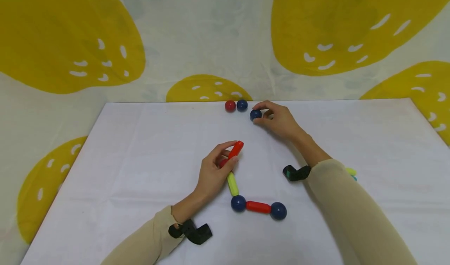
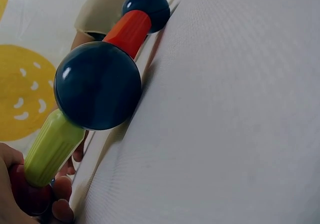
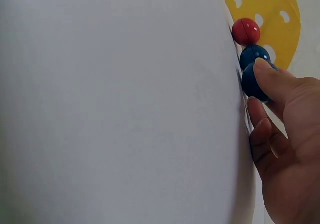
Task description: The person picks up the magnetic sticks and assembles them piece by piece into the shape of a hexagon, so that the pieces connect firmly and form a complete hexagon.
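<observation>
My left hand (image 1: 215,167) grips a red ball (image 2: 31,191) joined to a chain of ball-and-stick pieces. A red stick (image 1: 236,149) slants up from between its thumb and fingers. From the held ball a yellow-green stick (image 1: 232,184) runs to a blue ball (image 1: 238,203), then a red stick (image 1: 258,206) leads to another blue ball (image 1: 278,211) at the chain's right end. Near the table's far edge my right hand (image 1: 279,120) pinches a loose blue ball (image 1: 256,115) between thumb and fingers; the right wrist view shows the thumb across this ball (image 3: 254,82).
Just left of the right hand, a red ball (image 1: 230,106) and a blue ball (image 1: 241,105) sit side by side at the far edge of the white table (image 1: 147,140). Yellow-green and blue pieces (image 1: 351,172) peek out behind the right sleeve. A lemon-patterned cloth (image 1: 211,42) hangs behind.
</observation>
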### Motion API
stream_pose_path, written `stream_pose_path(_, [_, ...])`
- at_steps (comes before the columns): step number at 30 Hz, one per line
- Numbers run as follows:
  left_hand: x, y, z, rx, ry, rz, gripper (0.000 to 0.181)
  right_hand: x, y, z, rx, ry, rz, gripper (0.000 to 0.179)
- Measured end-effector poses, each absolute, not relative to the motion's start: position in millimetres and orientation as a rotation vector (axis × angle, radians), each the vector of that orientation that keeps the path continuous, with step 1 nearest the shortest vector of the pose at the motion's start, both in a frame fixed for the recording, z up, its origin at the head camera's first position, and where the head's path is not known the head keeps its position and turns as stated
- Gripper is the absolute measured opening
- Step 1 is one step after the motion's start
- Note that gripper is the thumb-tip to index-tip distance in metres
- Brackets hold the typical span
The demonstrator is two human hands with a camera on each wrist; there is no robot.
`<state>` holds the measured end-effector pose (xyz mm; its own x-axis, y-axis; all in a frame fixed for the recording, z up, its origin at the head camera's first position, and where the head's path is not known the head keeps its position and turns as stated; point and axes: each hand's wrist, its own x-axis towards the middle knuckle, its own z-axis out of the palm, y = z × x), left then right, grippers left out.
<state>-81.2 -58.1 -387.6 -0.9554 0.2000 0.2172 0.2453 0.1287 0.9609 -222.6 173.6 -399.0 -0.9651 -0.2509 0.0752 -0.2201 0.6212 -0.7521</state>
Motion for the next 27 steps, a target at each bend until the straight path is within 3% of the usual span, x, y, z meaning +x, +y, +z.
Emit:
stream_pose_path(7, [-80.1,-55.4,-386.8,-0.463,-2.331,-1.997,0.036,-210.9,173.5,-390.4,-0.335,2.763,-1.366,0.036])
stream_pose_path(12, [-88.2,-55.0,-406.1,-0.480,-2.346,-1.944,0.037,-193.8,177.0,-380.1,-0.302,2.672,-1.503,0.038])
stream_pose_path(27, [-91.9,-55.4,-417.9,-0.480,-2.361,-1.907,0.037,-152.7,168.4,-362.4,-0.423,2.340,-1.799,0.037])
